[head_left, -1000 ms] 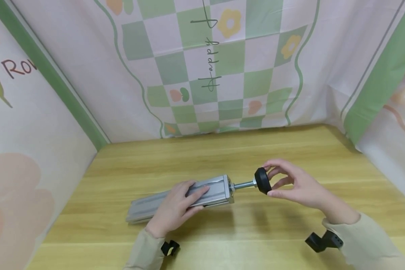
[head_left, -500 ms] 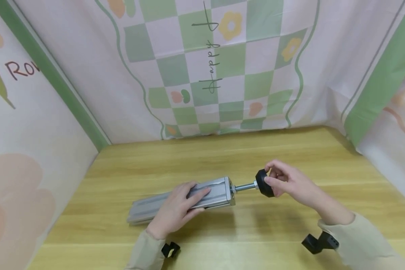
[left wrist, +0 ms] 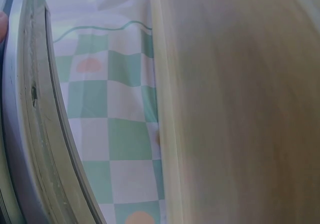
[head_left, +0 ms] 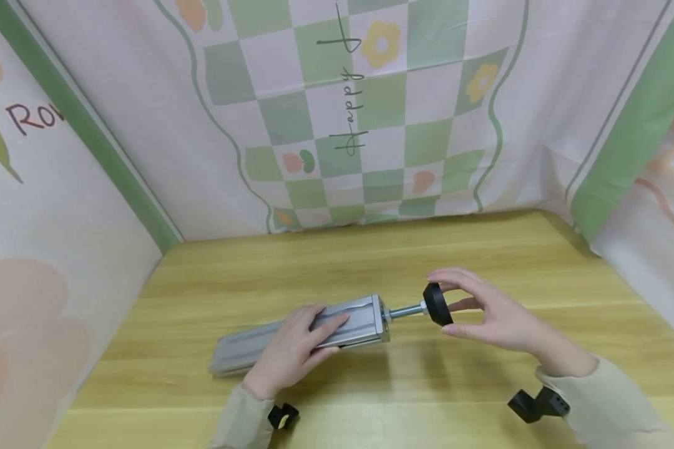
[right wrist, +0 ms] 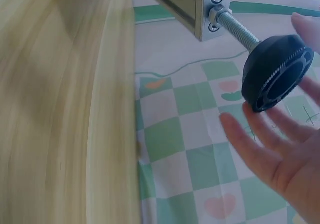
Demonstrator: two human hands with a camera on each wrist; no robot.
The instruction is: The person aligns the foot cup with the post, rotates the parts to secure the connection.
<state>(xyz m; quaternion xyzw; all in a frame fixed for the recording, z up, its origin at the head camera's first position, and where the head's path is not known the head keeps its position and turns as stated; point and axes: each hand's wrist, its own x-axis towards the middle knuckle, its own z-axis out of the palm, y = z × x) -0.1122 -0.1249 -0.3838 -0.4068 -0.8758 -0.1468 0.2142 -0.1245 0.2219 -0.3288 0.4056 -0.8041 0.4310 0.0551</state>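
Observation:
My left hand (head_left: 292,349) grips a long grey aluminium profile (head_left: 354,318) from above, with fingers over its top and the thumb along its near side. In the left wrist view the profile (left wrist: 35,99) runs along the left edge, and only a fingertip shows. A threaded rod (head_left: 407,311) with nuts sticks out of its end plate and carries a black levelling foot (head_left: 438,304). My right hand (head_left: 488,312) spans the foot. In the right wrist view its fingers are spread around the foot (right wrist: 277,72), some at its rim, with the thumb slightly apart.
A wooden table (head_left: 404,249) lies under the profile, which casts a shadow on it. A printed curtain (head_left: 382,125) with green checks stands behind, and more cloth hangs at both sides. A black mount (head_left: 539,405) sits at the right wrist.
My right hand first closed in and turned at the levelling foot, then spread its fingers around the rim again. The left hand and the profile have stayed nearly still.

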